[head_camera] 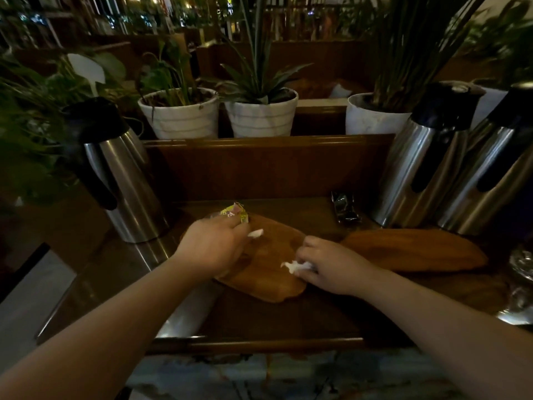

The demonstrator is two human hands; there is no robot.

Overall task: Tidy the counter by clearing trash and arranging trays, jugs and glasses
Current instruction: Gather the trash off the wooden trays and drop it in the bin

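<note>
A leaf-shaped wooden tray [268,267] lies on the dark counter in front of me. My left hand [215,245] rests on its left end, closed on a yellow crumpled wrapper [238,213], with a white scrap [255,233] at its fingertips. My right hand [331,265] is at the tray's right edge, pinching a white crumpled tissue [297,267]. A second wooden tray [418,249] lies to the right. One steel jug [121,180] stands at the left, two steel jugs [424,166] [490,174] at the right.
A dark wrapper [344,207] lies at the back right of the counter, near the jugs. White plant pots [180,114] [261,114] [372,116] line the raised ledge behind. Shiny glassware [522,267] sits at the right edge.
</note>
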